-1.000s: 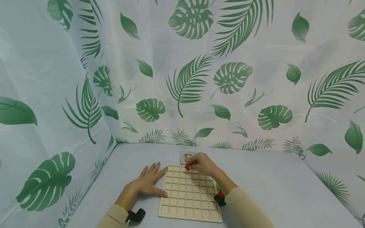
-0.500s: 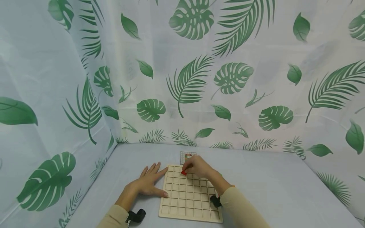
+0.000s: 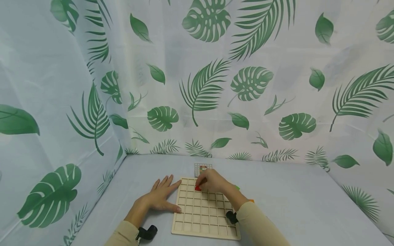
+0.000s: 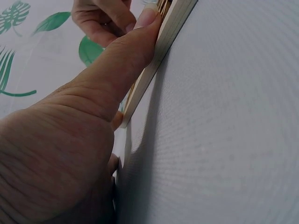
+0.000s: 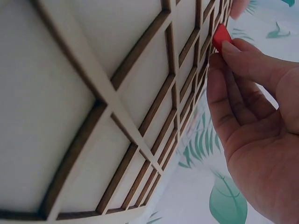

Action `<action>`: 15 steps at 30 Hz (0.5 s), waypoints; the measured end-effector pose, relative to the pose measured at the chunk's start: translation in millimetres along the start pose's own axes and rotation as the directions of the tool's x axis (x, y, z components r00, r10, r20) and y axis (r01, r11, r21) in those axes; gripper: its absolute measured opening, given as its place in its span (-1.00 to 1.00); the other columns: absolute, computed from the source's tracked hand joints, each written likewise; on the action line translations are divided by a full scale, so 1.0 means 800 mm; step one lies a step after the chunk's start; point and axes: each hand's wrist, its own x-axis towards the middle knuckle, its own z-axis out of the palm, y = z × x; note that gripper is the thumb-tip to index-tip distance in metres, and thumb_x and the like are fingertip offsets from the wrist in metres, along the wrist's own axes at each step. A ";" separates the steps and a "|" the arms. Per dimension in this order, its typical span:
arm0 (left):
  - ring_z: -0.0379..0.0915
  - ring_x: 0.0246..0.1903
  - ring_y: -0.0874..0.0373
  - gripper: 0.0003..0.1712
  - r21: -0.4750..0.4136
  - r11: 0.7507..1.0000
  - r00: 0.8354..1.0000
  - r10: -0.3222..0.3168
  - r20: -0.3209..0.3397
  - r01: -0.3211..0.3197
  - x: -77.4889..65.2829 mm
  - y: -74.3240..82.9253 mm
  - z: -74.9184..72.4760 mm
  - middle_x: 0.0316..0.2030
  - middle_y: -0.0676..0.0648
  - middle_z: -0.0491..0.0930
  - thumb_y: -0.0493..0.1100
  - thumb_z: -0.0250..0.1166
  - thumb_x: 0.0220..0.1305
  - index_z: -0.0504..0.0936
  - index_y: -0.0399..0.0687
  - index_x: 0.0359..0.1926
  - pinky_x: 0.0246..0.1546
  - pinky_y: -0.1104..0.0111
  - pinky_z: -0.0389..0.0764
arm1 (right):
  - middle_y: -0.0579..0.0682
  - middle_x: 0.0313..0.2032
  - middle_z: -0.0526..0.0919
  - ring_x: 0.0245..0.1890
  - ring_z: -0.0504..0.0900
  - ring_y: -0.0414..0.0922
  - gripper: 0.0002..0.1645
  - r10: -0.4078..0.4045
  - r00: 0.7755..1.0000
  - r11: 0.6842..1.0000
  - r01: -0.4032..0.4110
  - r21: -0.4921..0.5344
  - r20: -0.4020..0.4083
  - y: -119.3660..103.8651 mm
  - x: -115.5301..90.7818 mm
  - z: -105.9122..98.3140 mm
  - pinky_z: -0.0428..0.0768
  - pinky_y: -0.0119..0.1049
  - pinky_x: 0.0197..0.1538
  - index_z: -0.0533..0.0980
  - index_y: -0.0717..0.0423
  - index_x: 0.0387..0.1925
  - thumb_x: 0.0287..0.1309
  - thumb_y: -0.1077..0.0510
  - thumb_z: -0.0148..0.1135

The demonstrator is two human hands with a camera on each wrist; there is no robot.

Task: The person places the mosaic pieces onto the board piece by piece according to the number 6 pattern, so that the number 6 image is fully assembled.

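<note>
My right hand [image 3: 213, 181] pinches a small red tile [image 5: 221, 38] between thumb and fingers. In the head view the tile is right at a cell in the far rows of a wooden grid board [image 3: 197, 228], left of its middle. The board is pale wood, divided into square cells by raised strips. My left hand [image 3: 158, 198] lies spread on the table at the board's left side, its thumb [image 4: 135, 42] against the board's edge. The right hand and forearm hide part of the board's far right.
Behind the board lies a small card [image 3: 197, 173] printed with a grid and coloured squares. A green piece [image 3: 237, 187] and an orange piece [image 3: 251, 200] show past my right forearm. Leaf-patterned cloth [image 3: 203, 136] rises at the table's back and sides.
My right hand has carried the red tile from the board's far edge a little left and nearer, down to a cell. My left hand has stayed still.
</note>
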 end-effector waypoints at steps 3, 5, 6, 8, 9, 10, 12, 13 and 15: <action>-0.36 0.66 -0.29 0.33 0.002 1.000 1.000 -0.011 0.002 0.011 0.000 0.001 0.001 0.66 -0.32 -0.18 0.51 0.50 -0.02 0.11 0.18 0.66 0.59 -0.30 -0.34 | 0.02 -0.28 0.82 -0.28 0.78 -0.14 -0.84 -0.006 1.000 1.000 0.006 0.003 0.015 0.000 -0.001 0.000 0.72 -0.41 -0.23 0.78 0.18 -0.31 0.18 0.44 0.41; -0.37 0.66 -0.28 0.34 -0.001 1.000 1.000 -0.017 0.005 0.017 -0.001 0.002 0.000 0.66 -0.31 -0.18 0.51 0.50 -0.03 0.11 0.17 0.66 0.59 -0.29 -0.34 | 0.04 -0.27 0.82 -0.27 0.78 -0.12 -0.85 -0.020 1.000 1.000 0.020 0.003 0.021 0.000 -0.002 0.001 0.72 -0.41 -0.23 0.78 0.20 -0.30 0.18 0.45 0.41; -0.37 0.66 -0.28 0.34 -0.004 1.000 1.000 -0.020 0.006 0.020 -0.002 0.003 0.000 0.66 -0.31 -0.18 0.51 0.50 -0.03 0.12 0.17 0.66 0.59 -0.29 -0.35 | 0.03 -0.26 0.82 -0.27 0.77 -0.13 -0.85 -0.025 0.999 1.000 0.025 -0.004 0.024 0.000 -0.002 0.001 0.71 -0.41 -0.23 0.78 0.21 -0.28 0.18 0.45 0.41; -0.37 0.66 -0.28 0.34 -0.011 1.000 1.000 -0.020 0.006 0.020 -0.003 0.004 -0.001 0.66 -0.31 -0.18 0.52 0.50 -0.04 0.13 0.16 0.65 0.59 -0.28 -0.36 | 0.04 -0.25 0.81 -0.27 0.76 -0.13 -0.85 -0.033 0.999 0.999 0.033 -0.015 0.027 0.001 -0.002 0.002 0.70 -0.40 -0.22 0.78 0.22 -0.26 0.19 0.44 0.41; -0.37 0.66 -0.29 0.35 -0.015 1.000 1.000 -0.019 0.005 0.019 -0.003 0.004 -0.001 0.66 -0.32 -0.18 0.53 0.50 -0.05 0.13 0.15 0.65 0.59 -0.28 -0.37 | 0.04 -0.25 0.81 -0.27 0.75 -0.14 -0.85 -0.035 0.999 0.999 0.036 -0.023 0.029 0.001 -0.002 0.002 0.70 -0.39 -0.22 0.78 0.22 -0.25 0.19 0.44 0.41; -0.37 0.66 -0.29 0.35 -0.015 1.000 1.000 -0.018 0.004 0.018 -0.004 0.004 -0.002 0.66 -0.32 -0.18 0.54 0.49 -0.05 0.14 0.14 0.65 0.59 -0.28 -0.37 | 0.04 -0.24 0.80 -0.26 0.74 -0.14 -0.85 -0.036 0.999 0.999 0.037 -0.026 0.031 0.001 -0.003 0.002 0.70 -0.39 -0.22 0.78 0.22 -0.23 0.19 0.43 0.40; -0.37 0.65 -0.32 0.36 -0.021 1.000 1.000 -0.009 0.002 0.009 -0.004 0.005 -0.003 0.66 -0.34 -0.17 0.54 0.49 -0.06 0.15 0.12 0.65 0.58 -0.30 -0.37 | 0.05 -0.22 0.79 -0.25 0.73 -0.14 -0.83 -0.033 0.999 0.999 0.034 -0.031 0.036 0.001 -0.004 0.002 0.70 -0.37 -0.21 0.78 0.23 -0.20 0.20 0.43 0.40; -0.37 0.65 -0.32 0.36 -0.023 1.000 1.000 -0.006 0.002 0.007 -0.005 0.005 -0.004 0.66 -0.34 -0.17 0.54 0.49 -0.06 0.15 0.11 0.64 0.58 -0.31 -0.37 | 0.05 -0.21 0.79 -0.24 0.73 -0.13 -0.82 -0.031 0.999 0.999 0.033 -0.030 0.039 0.001 -0.004 0.001 0.70 -0.37 -0.20 0.77 0.23 -0.19 0.20 0.44 0.39; -0.38 0.65 -0.32 0.36 -0.022 1.000 1.000 -0.006 0.002 0.006 -0.005 0.006 -0.004 0.66 -0.34 -0.18 0.54 0.49 -0.06 0.15 0.10 0.65 0.58 -0.31 -0.38 | 0.05 -0.19 0.78 -0.21 0.74 -0.12 -0.80 -0.026 0.999 0.999 0.027 -0.030 0.044 0.000 -0.005 0.001 0.71 -0.36 -0.19 0.77 0.23 -0.16 0.21 0.44 0.38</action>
